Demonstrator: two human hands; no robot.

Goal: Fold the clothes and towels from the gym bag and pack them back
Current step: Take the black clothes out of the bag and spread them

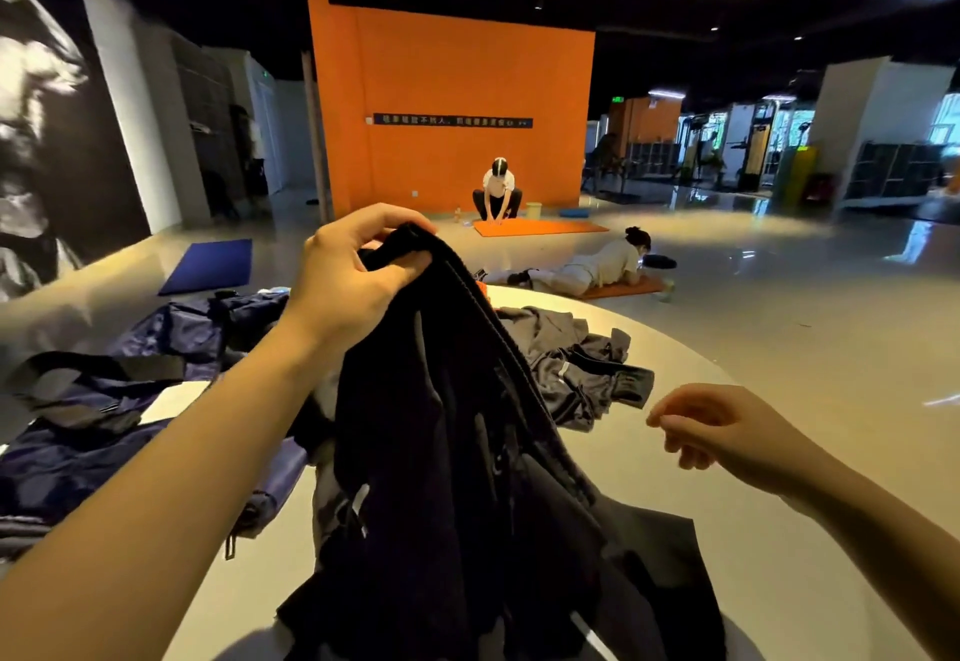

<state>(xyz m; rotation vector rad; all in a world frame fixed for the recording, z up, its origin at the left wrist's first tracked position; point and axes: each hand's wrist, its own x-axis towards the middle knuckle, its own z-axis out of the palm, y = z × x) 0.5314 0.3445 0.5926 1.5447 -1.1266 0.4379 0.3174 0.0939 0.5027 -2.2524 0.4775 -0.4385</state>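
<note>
While the left hand (353, 270) pinches a black garment (467, 452) up over the table's (727, 530) near edge, the right hand (727, 431) hangs loosely curled, empty. Grey clothes (571, 364) lie crumpled mid-table; the bag (104, 400) sprawls at its left edge. Folding looks barely begun, nothing packed.

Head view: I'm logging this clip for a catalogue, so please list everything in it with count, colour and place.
black garment: one, black, lifted over the table's near side
grey garment: one, dark grey, crumpled on the table beyond the black one
gym bag: one, navy with black straps, on the table's left
table: one, white, round, foreground
mats: two orange, one blue, on the floor
people: one crouching, one lying, by the orange mats
orange wall: one, centre background
left hand: grip pinching the black garment's top edge
right hand: loosely curled, holding nothing, over the table's right
</note>
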